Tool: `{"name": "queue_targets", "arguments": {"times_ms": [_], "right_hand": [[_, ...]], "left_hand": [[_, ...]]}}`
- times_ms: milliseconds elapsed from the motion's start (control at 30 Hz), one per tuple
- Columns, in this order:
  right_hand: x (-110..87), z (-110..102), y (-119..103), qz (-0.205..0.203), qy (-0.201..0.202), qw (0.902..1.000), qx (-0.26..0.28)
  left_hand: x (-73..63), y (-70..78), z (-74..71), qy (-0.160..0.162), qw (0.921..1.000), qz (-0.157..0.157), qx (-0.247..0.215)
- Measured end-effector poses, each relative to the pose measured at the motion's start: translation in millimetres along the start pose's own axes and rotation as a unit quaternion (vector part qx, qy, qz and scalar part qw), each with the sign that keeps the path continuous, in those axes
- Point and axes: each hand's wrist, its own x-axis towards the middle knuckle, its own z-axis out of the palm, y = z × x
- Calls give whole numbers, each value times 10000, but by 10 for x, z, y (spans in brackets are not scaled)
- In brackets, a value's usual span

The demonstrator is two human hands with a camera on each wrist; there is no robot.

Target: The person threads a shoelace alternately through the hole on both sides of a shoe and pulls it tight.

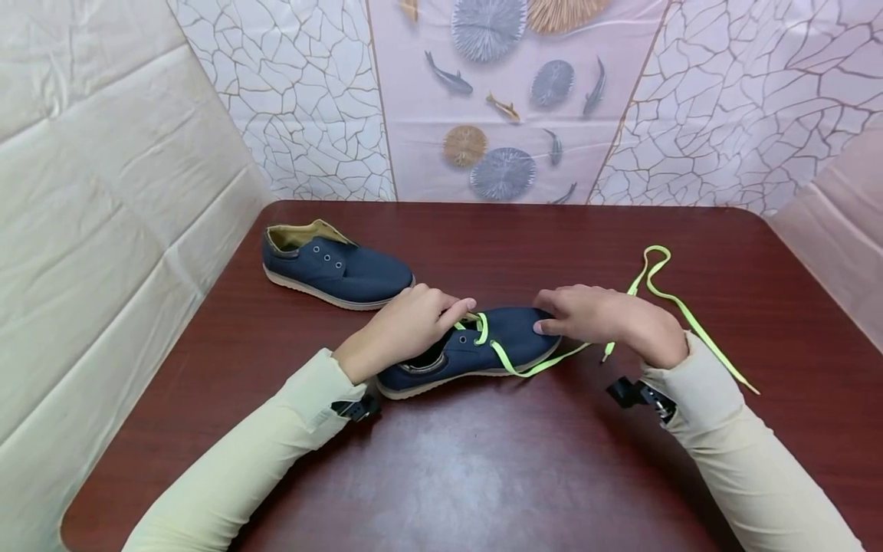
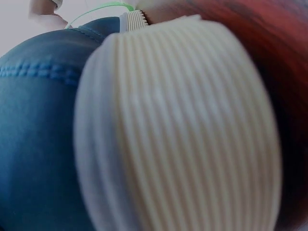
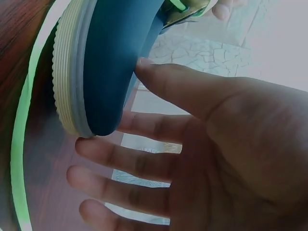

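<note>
A navy shoe [image 1: 513, 330] with a pale ribbed sole lies on the table, its toe to the right. A neon yellow-green shoelace [image 1: 483, 328] runs through its eyelets, and one length trails past the toe. My left hand [image 1: 410, 322] holds the shoe by the tongue, its thumb along the edge; the other fingers are mostly hidden. My right hand [image 1: 593, 313] holds the toe, the thumb [image 3: 168, 79] on top and the index finger against the far side, the other fingers spread. The left wrist view is filled by the heel's sole [image 2: 192, 120].
Behind and to the left stands a second navy shoe [image 1: 359, 272] with bare eyelets. A loose length of lace [image 1: 697, 326] curls over the table [image 1: 448, 475] on the right. Patterned cloth [image 1: 310, 100] hangs at the table's back edge.
</note>
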Motion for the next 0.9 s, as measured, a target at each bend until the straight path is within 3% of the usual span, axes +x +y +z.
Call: {"name": "queue_targets", "arguments": {"times_ms": [200,433,500,667,900], "right_hand": [[-77,-1,-111,-49,44,9998,-167],[-181,34,-379,-946,-269,9952,0],[-186,63,-453,-989,-306,9946,73],[-186,174,-619,-648,274,9972,-260],[-214,276,-814,-428,1007,9915,-710]], "left_hand": [[13,15,0,46,10000,28,33],[22,33,0,99,9999,-22,53],[20,31,9,98,9999,-50,80],[14,29,18,140,9998,-65,129],[9,2,24,166,9997,2,164]]}}
